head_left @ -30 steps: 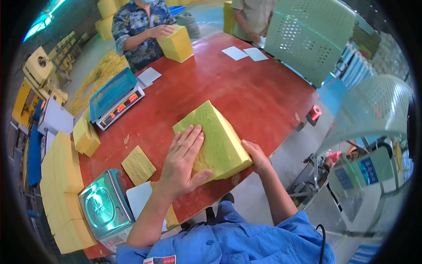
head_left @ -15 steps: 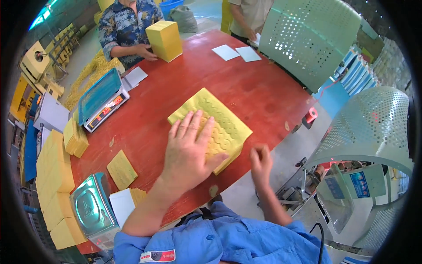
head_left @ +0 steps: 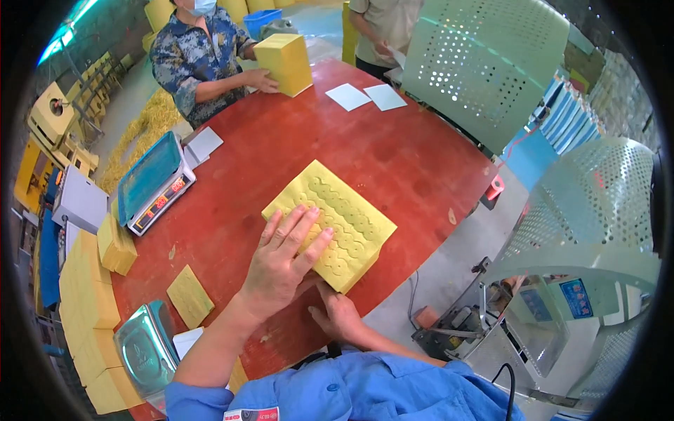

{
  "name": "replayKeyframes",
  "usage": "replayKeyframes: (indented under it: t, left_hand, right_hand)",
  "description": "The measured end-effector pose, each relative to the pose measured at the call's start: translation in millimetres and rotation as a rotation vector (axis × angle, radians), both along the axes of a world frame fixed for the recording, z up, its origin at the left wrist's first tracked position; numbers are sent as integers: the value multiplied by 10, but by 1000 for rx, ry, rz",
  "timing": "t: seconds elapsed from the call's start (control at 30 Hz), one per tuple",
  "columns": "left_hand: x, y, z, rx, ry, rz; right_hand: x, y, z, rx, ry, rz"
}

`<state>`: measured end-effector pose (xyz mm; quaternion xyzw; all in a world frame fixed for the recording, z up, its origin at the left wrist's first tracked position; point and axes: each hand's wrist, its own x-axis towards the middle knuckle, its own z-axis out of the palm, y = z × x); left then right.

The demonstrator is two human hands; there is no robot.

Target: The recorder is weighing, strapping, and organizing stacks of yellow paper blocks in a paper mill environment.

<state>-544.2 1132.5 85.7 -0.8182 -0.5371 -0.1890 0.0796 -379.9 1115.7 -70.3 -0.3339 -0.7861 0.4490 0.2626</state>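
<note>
A stack of yellow, embossed paper sheets [head_left: 354, 245] stands on the red table [head_left: 253, 168], its top pressed with rows of wavy, round marks. Over the near left part of its top lies my left hand [head_left: 277, 270], fingers stretched out and resting flat on the paper. My right hand [head_left: 340, 314] is low at the near side of the stack, below the left hand. Its fingers point up toward the stack's side, with the thumb held apart, and I see nothing in it. The fingertips are partly hidden, so contact with the stack is unclear.
Left stand a digital scale [head_left: 158, 210], a second scale [head_left: 145, 347], a loose yellow bundle [head_left: 189, 296] and piled yellow blocks [head_left: 90, 288]. Across the table a person [head_left: 203, 63] holds a tall yellow stack [head_left: 284, 67]. White sheets [head_left: 349, 97] and perforated green guards [head_left: 484, 70] are right.
My right hand has moved left from beside the stack to its near side. My left hand has shifted slightly down and left. The co-worker's tall stack now has a hand on each side.
</note>
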Motion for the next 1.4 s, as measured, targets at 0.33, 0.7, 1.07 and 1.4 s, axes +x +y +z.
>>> replayKeyframes:
  t: [0.33,0.7,1.07,1.4]
  left_hand:
    - [252,1578,-163,94,-112,-79]
    - [789,3618,-267,200,-115,-161]
    - [967,4517,-281,180,-98,-159]
    - [1139,4864,-179,168,-46,-133]
  right_hand:
    - [146,1501,49,52,-5,-214]
    - [593,3476,-330,308,176,-447]
    - [629,4186,-396,122,340,-523]
    - [613,4280,-263,106,193,-564]
